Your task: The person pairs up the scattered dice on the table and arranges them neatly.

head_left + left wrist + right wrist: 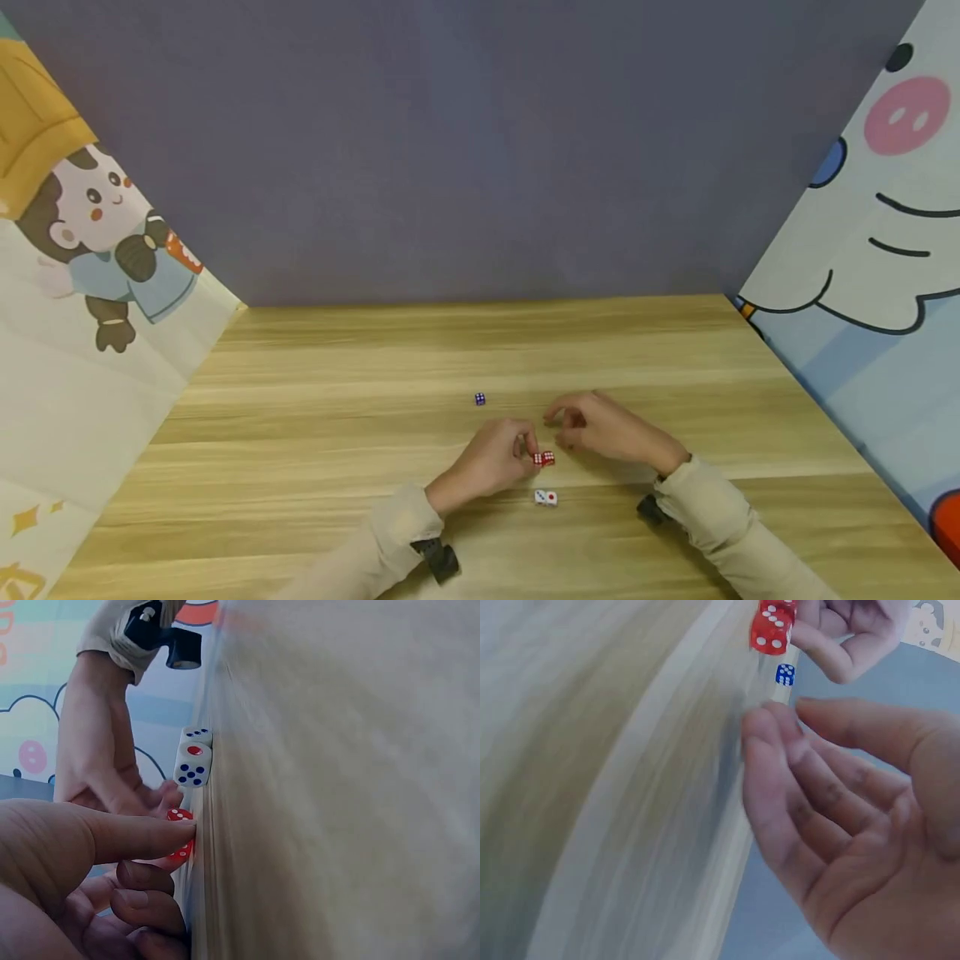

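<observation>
Two red dice (549, 457) sit side by side on the wooden table. My left hand (491, 458) pinches the left one between thumb and fingers; its thumb covers part of the red die (180, 815) in the left wrist view. To the right and slightly farther back, my right hand (603, 427) hovers apart from the dice, fingers loosely bent and nothing in them. Nearer the person, two white dice (551, 498) stand next to each other. A blue die (480, 399) lies farther back, beyond the left hand.
The wood-grain table (337, 375) meets a grey-purple panel (480, 167) at its back edge. Cartoon-printed sheets flank it on the left (112, 417) and right (885, 375). Each wrist carries a small black camera, such as the left camera (438, 560).
</observation>
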{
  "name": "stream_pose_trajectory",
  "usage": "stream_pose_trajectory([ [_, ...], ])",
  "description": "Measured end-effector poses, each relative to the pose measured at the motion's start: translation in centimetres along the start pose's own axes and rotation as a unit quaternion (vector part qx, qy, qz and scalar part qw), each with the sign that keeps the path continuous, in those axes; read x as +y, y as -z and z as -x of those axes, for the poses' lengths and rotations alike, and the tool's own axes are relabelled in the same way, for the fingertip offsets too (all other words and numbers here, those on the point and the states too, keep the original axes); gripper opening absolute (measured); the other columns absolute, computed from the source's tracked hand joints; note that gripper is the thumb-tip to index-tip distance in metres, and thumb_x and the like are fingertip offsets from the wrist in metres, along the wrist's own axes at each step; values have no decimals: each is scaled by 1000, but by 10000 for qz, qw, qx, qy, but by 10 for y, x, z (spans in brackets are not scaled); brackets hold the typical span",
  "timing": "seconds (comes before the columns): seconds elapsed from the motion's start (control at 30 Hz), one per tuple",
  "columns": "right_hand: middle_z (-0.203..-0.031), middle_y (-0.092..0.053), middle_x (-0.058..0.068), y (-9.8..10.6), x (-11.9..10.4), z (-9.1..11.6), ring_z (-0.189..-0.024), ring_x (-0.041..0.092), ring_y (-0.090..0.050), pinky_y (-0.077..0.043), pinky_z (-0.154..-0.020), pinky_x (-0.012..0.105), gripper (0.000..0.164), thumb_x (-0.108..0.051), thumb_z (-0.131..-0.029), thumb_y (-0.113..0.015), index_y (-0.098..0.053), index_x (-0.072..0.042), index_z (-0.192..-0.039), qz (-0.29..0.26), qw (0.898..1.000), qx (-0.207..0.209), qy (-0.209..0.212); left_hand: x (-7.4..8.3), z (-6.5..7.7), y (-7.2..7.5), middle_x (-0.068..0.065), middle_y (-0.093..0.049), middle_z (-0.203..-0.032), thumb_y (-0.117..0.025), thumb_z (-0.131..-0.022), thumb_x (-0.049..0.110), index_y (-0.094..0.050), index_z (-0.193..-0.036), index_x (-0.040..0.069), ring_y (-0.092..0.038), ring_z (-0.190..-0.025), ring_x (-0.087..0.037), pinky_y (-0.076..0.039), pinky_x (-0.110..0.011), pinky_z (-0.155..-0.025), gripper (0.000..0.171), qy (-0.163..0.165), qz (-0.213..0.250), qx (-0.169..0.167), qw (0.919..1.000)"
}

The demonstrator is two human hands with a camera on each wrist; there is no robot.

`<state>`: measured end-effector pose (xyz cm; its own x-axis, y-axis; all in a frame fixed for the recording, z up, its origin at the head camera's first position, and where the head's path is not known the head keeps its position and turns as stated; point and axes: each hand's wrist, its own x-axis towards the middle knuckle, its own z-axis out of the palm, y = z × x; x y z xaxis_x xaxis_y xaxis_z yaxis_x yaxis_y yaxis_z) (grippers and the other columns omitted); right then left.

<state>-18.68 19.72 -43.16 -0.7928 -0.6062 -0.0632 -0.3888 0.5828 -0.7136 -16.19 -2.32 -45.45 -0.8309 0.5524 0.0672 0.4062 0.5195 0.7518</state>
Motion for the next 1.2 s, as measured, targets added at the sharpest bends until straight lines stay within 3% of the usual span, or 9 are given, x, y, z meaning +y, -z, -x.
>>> stream_pose_trajectory([
  [0.23, -88, -72, -5, -8, 3, -35, -73, 14, -66, -53, -65, 27, 18, -10, -95, -66, -73, -9, -112, -213, 9979, 289, 532, 0, 3, -1, 7, -52, -59, -80, -79, 4, -65, -81, 10, -45, -50, -3, -39, -20, -48, 17, 125, -118, 70, 9998],
  [0.6, -80, -73, 3, -10, 10, -73, -53, 18, -57, -47, -49, 25, 27, 0, -94, -63, -71, -6, -119, -955, 9885, -775, 882, 5, 8, -3, 9, -49, -53, -78, -83, 7, -63, -85, 11, -39, -42, -1, -29, -17, -38, 16, 203, -58, 13, 9998],
  [0.87, -74, -69, 4, -7, 6, -94, -56, 19, -61, -50, -51, 29, 25, -14, -91, -73, -70, -12, -116, -786, 9939, -423, 641, 6, 9, -2, 9, -52, -56, -78, -82, 5, -65, -84, 11, -42, -44, -1, -33, -18, -40, 15, 210, -70, 5, 9998],
  [1.0, -74, -69, 6, -11, 1, -105, -57, 21, -61, -50, -52, 29, 26, -15, -91, -74, -68, -12, -117, -681, 9942, -537, 638, 6, 11, -2, 9, -52, -55, -78, -81, 4, -64, -83, 10, -43, -44, 0, -34, -18, -39, 15, 163, -40, 39, 9999],
  [1.2, -69, -68, 8, -15, -4, -116, -50, 18, -58, -46, -49, 26, 15, -10, -91, -72, -71, -11, -106, -453, 9946, -634, 686, 6, 11, -1, 9, -52, -54, -78, -81, 3, -64, -83, 10, -43, -44, 0, -34, -18, -39, 16, 164, 4, 26, 9999],
])
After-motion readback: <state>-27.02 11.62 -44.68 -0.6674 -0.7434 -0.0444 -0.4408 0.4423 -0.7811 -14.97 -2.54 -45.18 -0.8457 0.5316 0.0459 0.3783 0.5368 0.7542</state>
